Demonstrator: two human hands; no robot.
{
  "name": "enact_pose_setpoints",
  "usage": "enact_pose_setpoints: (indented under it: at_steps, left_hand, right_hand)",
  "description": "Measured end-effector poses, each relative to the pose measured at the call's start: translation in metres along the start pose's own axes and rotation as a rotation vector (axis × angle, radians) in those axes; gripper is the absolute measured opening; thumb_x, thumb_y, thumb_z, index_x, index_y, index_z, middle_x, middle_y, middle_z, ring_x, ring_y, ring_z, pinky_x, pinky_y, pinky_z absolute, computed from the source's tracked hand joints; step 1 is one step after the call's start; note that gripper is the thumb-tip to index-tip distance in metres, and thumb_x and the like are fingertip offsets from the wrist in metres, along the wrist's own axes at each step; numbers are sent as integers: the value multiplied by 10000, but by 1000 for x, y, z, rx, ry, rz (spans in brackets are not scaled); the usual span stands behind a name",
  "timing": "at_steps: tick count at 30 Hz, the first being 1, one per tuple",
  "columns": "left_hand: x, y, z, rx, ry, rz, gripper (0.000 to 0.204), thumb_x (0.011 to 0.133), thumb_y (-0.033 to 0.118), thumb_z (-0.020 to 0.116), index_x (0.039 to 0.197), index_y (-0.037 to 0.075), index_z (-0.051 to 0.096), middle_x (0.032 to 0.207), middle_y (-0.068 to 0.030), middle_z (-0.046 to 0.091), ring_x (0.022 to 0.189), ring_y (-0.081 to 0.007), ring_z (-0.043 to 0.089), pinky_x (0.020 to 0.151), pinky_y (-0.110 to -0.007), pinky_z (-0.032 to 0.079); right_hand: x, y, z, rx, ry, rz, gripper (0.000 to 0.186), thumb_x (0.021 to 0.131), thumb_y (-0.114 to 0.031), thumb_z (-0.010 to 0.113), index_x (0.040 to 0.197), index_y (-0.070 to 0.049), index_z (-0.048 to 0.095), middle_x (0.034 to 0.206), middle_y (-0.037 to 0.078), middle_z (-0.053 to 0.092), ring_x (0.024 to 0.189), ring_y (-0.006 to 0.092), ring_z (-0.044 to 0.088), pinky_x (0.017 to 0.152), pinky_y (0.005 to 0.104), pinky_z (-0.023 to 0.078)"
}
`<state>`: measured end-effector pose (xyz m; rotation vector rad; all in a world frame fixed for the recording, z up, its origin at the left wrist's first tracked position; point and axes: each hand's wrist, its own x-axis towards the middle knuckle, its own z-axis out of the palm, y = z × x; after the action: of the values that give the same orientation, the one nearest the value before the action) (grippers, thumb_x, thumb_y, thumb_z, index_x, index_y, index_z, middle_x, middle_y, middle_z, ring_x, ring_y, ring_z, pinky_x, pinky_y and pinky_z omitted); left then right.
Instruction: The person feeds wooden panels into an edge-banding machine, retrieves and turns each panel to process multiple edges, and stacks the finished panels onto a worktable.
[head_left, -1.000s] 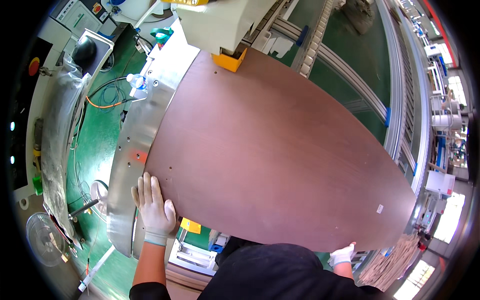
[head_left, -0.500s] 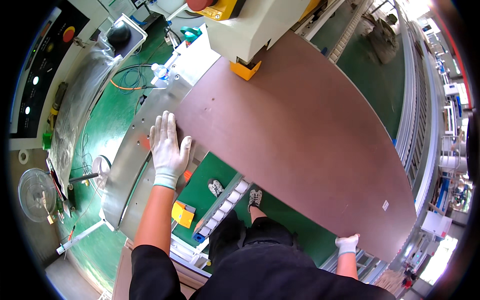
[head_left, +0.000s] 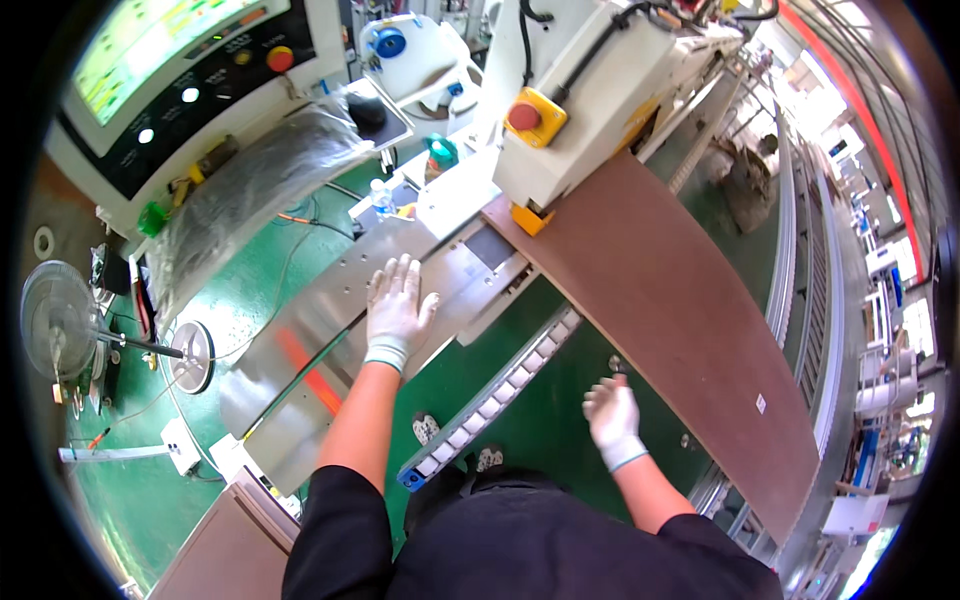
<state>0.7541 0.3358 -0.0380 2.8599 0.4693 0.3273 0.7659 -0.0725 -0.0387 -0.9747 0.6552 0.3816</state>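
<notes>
A large brown board (head_left: 680,330) lies to the right, its far end under the beige machine head (head_left: 580,110). My left hand (head_left: 396,312), in a white glove, lies flat with fingers stretched on the metal table (head_left: 300,330), left of the board and apart from it. My right hand (head_left: 612,418), gloved too, hangs over the floor just short of the board's near edge. Its fingers are loosely curled in and nothing shows in them. A small white label (head_left: 760,403) is stuck on the board.
A roller rail (head_left: 490,408) slants between my hands. An orange guard (head_left: 532,220) and a red button on a yellow box (head_left: 524,117) are on the machine. Far left stand a control panel (head_left: 190,110) and a fan (head_left: 62,320). A brown panel (head_left: 225,540) is at lower left.
The board has moved away from me, to the right, baring more metal table and the roller rail. My right hand has let go of its edge and come inward. My left hand stays flat.
</notes>
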Motion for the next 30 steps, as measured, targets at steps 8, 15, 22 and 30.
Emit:
enact_pose_setpoints:
  at_steps: [8,15,22,30]
  left_hand:
    - [-98,-14,-33,-118,130,-122,520,892,305,560,1322,17,513,1391,-198,512,1333,-382,424,1128,-524,281]
    - [-294,-15,-72,125,-60,-410,653,917,367,562,1438,12,392,1497,-200,391,1393,-370,354,1154,-503,252]
    - [-582,84,-26,-288,87,-1760,599,964,404,453,1371,-36,463,1314,-288,545,1250,-428,496,1078,-450,376]
    - [-670,262,44,-621,-305,-1972,586,952,428,390,1288,-22,560,1315,-274,557,1244,-403,526,1055,-451,413]
  right_hand:
    - [-48,93,155,-1759,-1197,-1075,344,911,-405,585,883,-66,638,869,137,673,806,341,656,710,468,510]
    - [-42,91,152,-1796,-1297,-1110,313,854,-414,636,755,-119,667,707,121,655,698,336,652,633,476,495]
    - [-36,90,152,-1810,-1453,-1176,263,841,-375,670,839,-112,647,772,80,636,759,299,620,678,450,461]
    - [-38,108,154,-1802,-1418,-893,244,882,-325,648,875,-83,675,808,89,676,741,269,654,680,399,497]
